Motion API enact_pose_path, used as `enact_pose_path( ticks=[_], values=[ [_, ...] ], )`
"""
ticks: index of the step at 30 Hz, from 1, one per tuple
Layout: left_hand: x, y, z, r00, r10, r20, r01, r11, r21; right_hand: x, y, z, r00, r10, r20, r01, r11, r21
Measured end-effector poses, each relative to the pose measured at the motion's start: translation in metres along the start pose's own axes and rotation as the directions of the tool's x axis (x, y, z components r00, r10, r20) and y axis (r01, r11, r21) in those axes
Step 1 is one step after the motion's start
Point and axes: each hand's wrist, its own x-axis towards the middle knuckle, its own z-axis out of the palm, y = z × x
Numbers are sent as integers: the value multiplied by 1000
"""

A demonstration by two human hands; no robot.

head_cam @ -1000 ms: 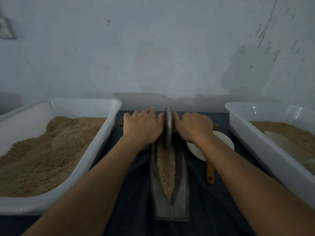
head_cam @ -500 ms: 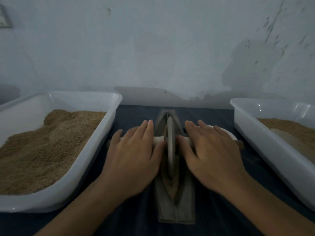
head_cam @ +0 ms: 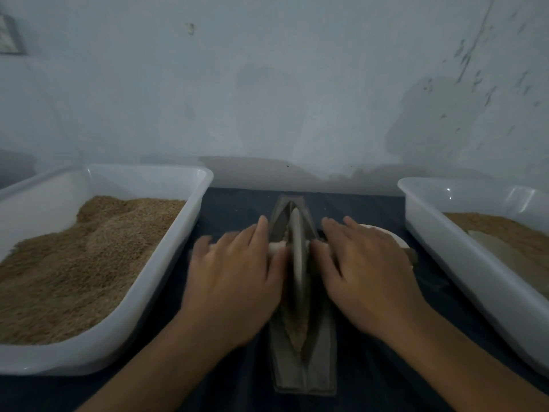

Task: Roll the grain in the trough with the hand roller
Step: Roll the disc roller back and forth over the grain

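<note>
There are two hands: the left hand at 7 o'clock of the middle and the right hand at 5 o'clock. There is one trough and one roller standing in it. There are two white tubs, one tub at 9 o'clock and the other tub at 3 o'clock. There is one white plate by the right hand.
</note>
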Motion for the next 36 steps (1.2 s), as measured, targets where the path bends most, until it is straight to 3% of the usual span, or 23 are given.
enact_pose_path(
  ticks=[4,9,12,17,20,22,26,29,31,36],
  values=[
    [-38,-10,-8,997,0,79,8,995,-98,-29,-4,-11,981,-143,-134,135,989,-64],
    [18,-4,6,999,-20,26,22,999,-41,26,-2,3,991,23,134,-24,1000,5],
    [82,-5,16,998,-39,53,38,999,9,75,7,16,974,130,188,-122,991,-53],
    [98,-7,17,986,-95,134,90,995,43,94,1,21,972,190,135,-171,975,-142],
    [51,-7,9,993,-63,102,68,997,-45,49,-6,12,991,108,80,-108,994,-6],
    [8,-7,2,999,2,44,-2,1000,8,10,-8,0,998,60,35,-62,995,82],
    [-39,-9,-13,997,74,-12,-73,997,30,-37,-9,-13,990,-20,-139,19,1000,-5],
    [-18,-7,-10,997,33,65,-33,999,1,-24,-9,-14,999,14,-30,-13,1000,13],
    [12,-6,1,999,15,32,-14,1000,-28,6,-6,-7,994,78,82,-82,996,46],
    [91,-8,15,995,-51,89,51,999,0,92,5,23,963,243,117,-230,967,-112]
  ],
)
